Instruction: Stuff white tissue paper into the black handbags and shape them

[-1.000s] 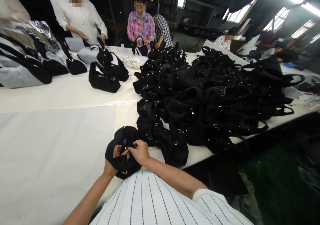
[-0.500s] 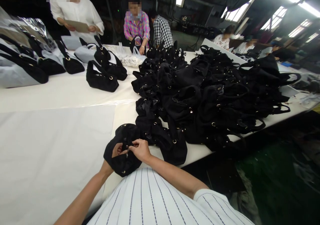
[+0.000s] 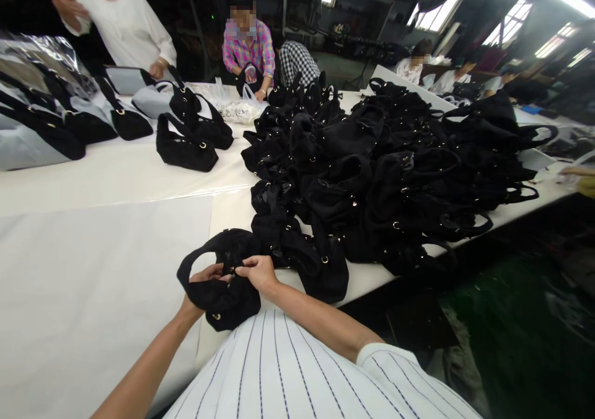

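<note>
Black handbag (image 3: 242, 301): placed at the near edge of the table, close against the wearer's front, just left of the pile; soft, matt cloth, body slouched, mouth turned upward.
Handle: formed as a broad, flat loop of the same cloth, arched toward the left over the pale surface.
Gold-toned ring (image 3: 216, 316): set low on the near side of the handbag; curved, glossy metal.
Small fitting (image 3: 233, 270): located at the bag's mouth; bright and metallic, its exact shape too small to be told.
Left hand (image 3: 209, 273): passed through the handle loop, bare, fingers bent on the bag at its mouth, tips beside the fitting.
Right hand (image 3: 258, 273): thumb and finger pinched together on the small fitting, approached from the right.
Pile of black bags (image 3: 353, 177): heaped across the table to the right; crumpled cloth, looped handles, scattered gold-toned rings.
Table (image 3: 106, 180): covered in smooth cream material, faintly creased.
Pale sheet (image 3: 93, 264): laid flat at the left, straight-edged, greyish white.
Standing bag (image 3: 183, 149): set apart beyond the sheet, boat-shaped, its handle raised.
Clear plastic bag (image 3: 237, 110): rested farther back, thin and wrinkled, whitish contents enclosed.
Striped shirt (image 3: 288, 369): worn by the person; white cloth, dark dashed lines.
</note>
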{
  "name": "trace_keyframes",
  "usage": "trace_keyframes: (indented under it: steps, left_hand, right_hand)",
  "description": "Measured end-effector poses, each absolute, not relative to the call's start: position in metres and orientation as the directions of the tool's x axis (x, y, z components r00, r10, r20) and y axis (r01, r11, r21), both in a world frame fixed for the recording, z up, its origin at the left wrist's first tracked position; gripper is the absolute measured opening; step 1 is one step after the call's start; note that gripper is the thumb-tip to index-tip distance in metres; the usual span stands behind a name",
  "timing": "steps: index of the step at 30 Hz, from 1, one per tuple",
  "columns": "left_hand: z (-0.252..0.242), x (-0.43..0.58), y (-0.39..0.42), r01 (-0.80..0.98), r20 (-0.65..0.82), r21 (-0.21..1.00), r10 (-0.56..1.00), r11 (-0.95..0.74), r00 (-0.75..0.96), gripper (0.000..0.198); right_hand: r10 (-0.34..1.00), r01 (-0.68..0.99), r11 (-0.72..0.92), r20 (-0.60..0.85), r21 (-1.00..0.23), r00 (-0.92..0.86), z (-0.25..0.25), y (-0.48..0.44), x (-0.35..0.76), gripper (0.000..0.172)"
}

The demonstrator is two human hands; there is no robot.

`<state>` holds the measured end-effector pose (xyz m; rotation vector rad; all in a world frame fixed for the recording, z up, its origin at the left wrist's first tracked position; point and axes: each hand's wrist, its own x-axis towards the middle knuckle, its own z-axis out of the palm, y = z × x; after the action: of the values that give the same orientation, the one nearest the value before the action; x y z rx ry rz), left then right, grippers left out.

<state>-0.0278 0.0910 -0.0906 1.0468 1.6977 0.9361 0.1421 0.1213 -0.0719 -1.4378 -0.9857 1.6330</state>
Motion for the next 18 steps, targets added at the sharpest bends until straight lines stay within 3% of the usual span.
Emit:
trace_keyframes:
  steps: [11, 18]
  left_hand:
    - [-0.088, -0.026, 0.092, 0.129, -0.295, 0.937, 0.933, 0.324, -0.206, 0.058]
    - [-0.064, -0.017, 0.092, 0.218, -0.257, 0.929, 0.946, 0.297, -0.196, 0.055]
  right_hand:
    - [0.953, 0.169, -0.285, -0.298, -0.943, -0.056, -0.079, 0.127, 0.140, 0.011]
    - [0.946, 0.102, -0.310, -0.317, -0.945, -0.062, -0.069, 0.126, 0.141, 0.013]
